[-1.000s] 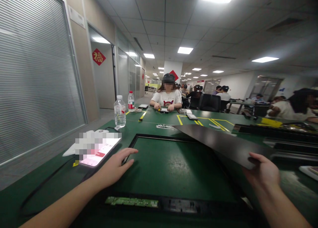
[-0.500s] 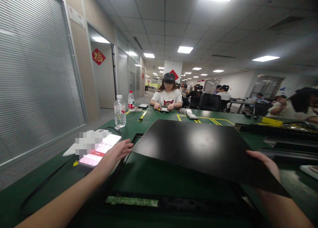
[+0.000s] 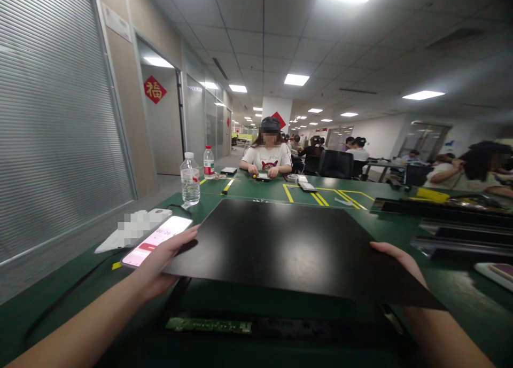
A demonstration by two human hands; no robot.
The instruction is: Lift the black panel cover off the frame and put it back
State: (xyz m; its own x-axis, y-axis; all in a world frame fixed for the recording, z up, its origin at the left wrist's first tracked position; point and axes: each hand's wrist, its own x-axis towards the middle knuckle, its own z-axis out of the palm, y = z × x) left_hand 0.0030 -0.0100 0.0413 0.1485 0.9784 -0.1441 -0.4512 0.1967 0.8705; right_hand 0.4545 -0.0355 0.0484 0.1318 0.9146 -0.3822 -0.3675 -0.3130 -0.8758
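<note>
A thin, glossy black flat panel is held level above the table, one hand at each side. My left hand grips its left edge, thumb on top and the other fingers partly hidden underneath. On the opposite side my right hand holds the right edge, with its thumb over the top and the rest of the fingers out of sight below. Beneath the panel lies a dark frame, mostly covered. A narrow green circuit board sits along the frame's near side.
A lit phone lies beside my left hand, near a black cable. Two bottles, one a clear water bottle, stand farther back. Dark strips lie to the right. Across the green table sits a person handling a small device.
My left hand has closed on the panel's left edge, where it was open beside it before. The panel has shifted left and toward me and become more level.
</note>
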